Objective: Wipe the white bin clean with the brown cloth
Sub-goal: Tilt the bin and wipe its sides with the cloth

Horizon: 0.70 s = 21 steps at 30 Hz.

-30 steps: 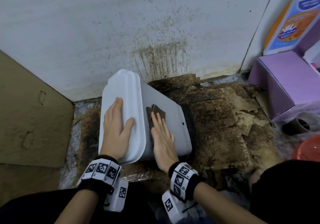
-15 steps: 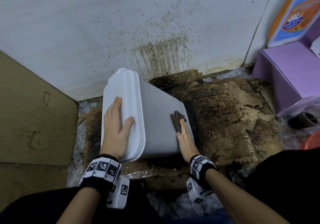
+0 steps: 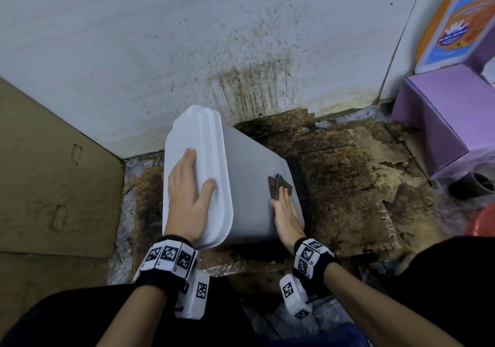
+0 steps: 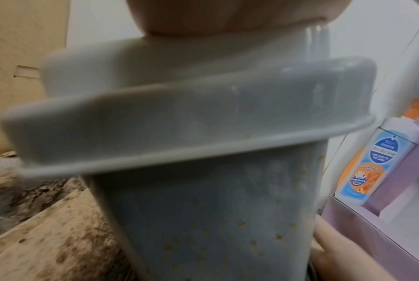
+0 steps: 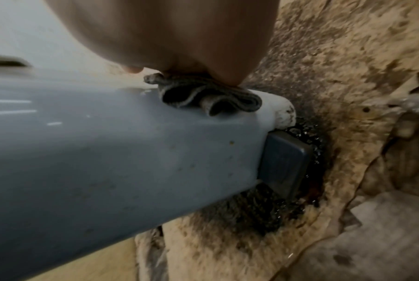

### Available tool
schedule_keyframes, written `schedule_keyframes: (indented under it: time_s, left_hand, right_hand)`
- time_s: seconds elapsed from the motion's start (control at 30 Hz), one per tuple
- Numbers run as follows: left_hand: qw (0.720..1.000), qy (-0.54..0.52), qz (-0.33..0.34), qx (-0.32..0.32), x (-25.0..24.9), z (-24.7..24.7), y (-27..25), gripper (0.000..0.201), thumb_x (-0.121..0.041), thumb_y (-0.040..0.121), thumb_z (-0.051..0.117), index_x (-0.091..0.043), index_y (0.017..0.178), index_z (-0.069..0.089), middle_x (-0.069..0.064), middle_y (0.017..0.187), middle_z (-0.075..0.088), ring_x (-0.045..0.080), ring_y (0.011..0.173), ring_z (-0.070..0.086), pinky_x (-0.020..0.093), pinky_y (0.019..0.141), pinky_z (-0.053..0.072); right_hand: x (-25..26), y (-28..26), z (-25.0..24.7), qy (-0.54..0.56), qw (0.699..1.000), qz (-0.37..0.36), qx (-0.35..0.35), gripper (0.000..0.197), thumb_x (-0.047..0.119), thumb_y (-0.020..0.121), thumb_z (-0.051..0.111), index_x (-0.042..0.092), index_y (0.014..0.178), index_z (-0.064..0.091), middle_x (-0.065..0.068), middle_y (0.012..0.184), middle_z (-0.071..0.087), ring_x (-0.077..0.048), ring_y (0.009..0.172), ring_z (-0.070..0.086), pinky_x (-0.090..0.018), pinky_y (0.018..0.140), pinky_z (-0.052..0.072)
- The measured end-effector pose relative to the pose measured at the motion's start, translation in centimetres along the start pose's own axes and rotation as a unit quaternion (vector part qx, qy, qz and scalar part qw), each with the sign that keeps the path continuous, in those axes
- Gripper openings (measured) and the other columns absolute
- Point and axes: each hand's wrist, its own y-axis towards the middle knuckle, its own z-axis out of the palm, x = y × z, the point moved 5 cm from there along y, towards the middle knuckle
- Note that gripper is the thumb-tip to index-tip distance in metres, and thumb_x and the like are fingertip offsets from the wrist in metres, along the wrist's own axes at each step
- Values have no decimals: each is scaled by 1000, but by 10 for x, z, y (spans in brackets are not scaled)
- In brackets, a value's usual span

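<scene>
Fingers (image 3: 284,195) of the right hand (image 3: 286,214) lie straight, pressing the brown cloth (image 3: 278,186) flat on the tilted white bin (image 3: 251,186) near its base; the left hand (image 3: 187,194), flat and holding nothing, steadies the lid (image 3: 198,143). Mid-wipe, judging by this; next likely calls for sweeping back across unwiped wall.

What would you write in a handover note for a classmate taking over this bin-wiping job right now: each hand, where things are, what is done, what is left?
Left hand: flat on the white bin's lid, steadying it.
Right hand: straight fingers press the brown cloth on the bin's side, near the base.
White bin: tilted, base on the stained cardboard.
Done: cannot tell which areas are wiped.
Left: small yellowish specks show on the bin's near face in the left wrist view.
</scene>
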Motion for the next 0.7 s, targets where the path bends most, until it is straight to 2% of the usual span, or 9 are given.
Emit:
schedule_keyframes:
  time_s: [0.23, 0.37, 0.47, 0.57, 0.63, 0.7]
  left_hand:
    - [1000, 11, 6, -4, -1, 3, 2, 75, -52, 89, 37, -20, 156, 23, -4, 162, 21, 9, 148, 15, 30, 121, 10]
    - [1000, 10, 5, -6, -1, 2, 2, 77, -52, 88, 37, -19, 155, 24, -1, 162, 23, 12, 148, 16, 33, 122, 12]
    - [1000, 9, 9, -6, -5, 4, 3, 77, -53, 87, 37, -17, 155, 25, 1, 161, 24, 13, 148, 17, 32, 122, 12]
    - [1000, 11, 12, -10, -8, 6, 4, 77, -53, 88, 38, -17, 155, 26, 1, 162, 25, 14, 148, 18, 36, 123, 14]
    - [1000, 14, 15, -9, -9, 8, 4, 77, -53, 88, 38, -17, 155, 26, 0, 162, 25, 15, 148, 19, 39, 123, 15]
    - [1000, 14, 16, -6, -8, 8, 5, 76, -53, 89, 38, -18, 155, 25, -1, 162, 24, 14, 148, 18, 40, 123, 15]
  right_hand:
    - [55, -40, 19, 30, 996, -75, 26, 54, 37, 109, 19, 29, 160, 1, 14, 168, -7, -1, 153, -7, -29, 125, -4]
    - [73, -55, 26, 4, 992, -122, 40, 53, 36, 110, 14, 29, 160, 2, 14, 168, -4, -1, 153, -7, -34, 127, -3]
    - [73, -58, 21, -5, 989, -149, -5, 51, 38, 110, 16, 29, 160, 15, 16, 167, 12, 0, 152, 6, -33, 126, 3]
    - [65, -53, 14, -17, 979, -187, -75, 50, 50, 106, 25, 38, 154, 27, 16, 158, 29, 0, 144, 22, -31, 122, 15]
    - [61, -46, 14, -11, 977, -198, -75, 54, 56, 103, 30, 41, 155, 25, 16, 156, 25, 3, 141, 18, -28, 120, 13]
    - [61, -40, 16, 21, 980, -190, -46, 56, 54, 104, 34, 42, 157, 21, 20, 160, 17, 4, 144, 12, -27, 121, 9]
